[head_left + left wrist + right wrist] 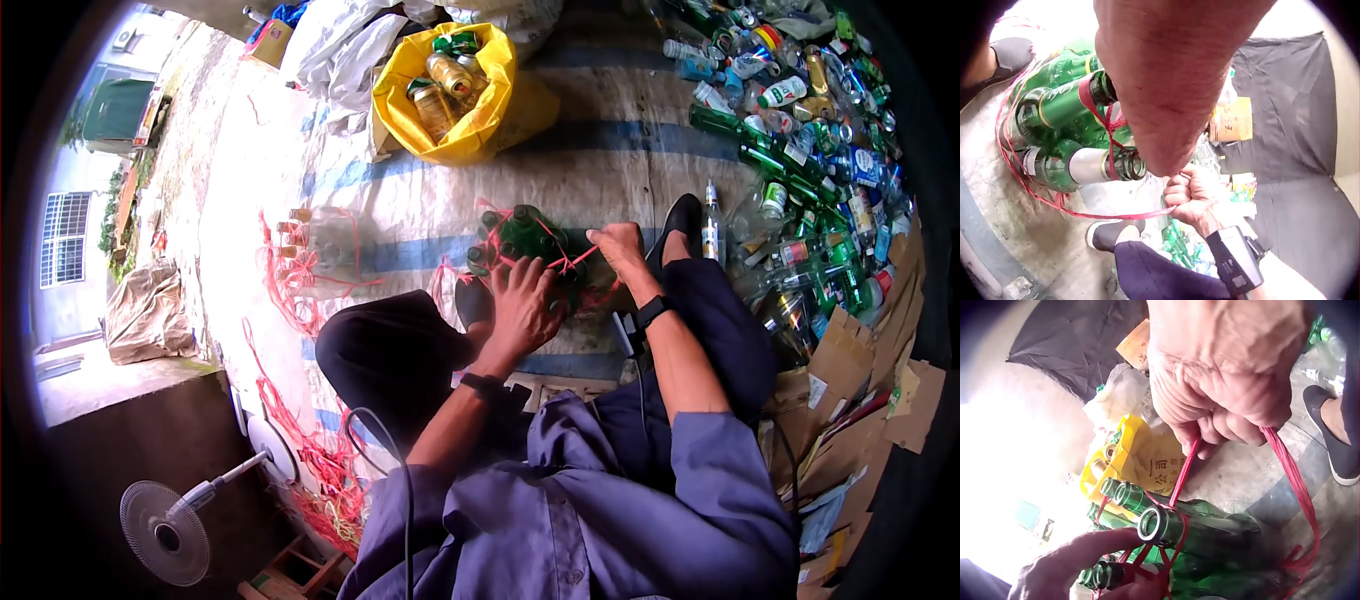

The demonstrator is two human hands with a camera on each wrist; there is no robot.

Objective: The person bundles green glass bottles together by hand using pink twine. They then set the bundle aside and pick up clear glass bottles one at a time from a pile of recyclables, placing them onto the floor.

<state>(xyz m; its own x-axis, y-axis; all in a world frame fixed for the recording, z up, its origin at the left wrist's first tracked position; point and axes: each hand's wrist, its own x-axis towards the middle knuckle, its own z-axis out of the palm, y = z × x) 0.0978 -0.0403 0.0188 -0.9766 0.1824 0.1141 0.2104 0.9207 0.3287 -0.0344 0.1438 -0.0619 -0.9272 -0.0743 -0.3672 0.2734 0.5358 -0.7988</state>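
A cluster of green glass bottles (522,232) is bound together with pink plastic twine (1294,478) between the person's feet. The left hand (525,305) lies over the near side of the bundle with its fingers spread, touching the bottle necks (1159,525). To the right, the right hand (620,250) is curled into a fist and grips the twine. From that fist one strand runs tight to the bottle necks, and a looser strand curves down around the bundle's side. The left forearm (1166,81) hides part of the bundle in the left wrist view.
Clear bottles (325,245) tied with pink twine stand at the left. A yellow bag (445,140) of cans sits ahead. Mixed bottles and cans (800,150) pile up at the right, above flattened cardboard (850,370). Loose twine (320,470) and a fan (165,535) are at lower left.
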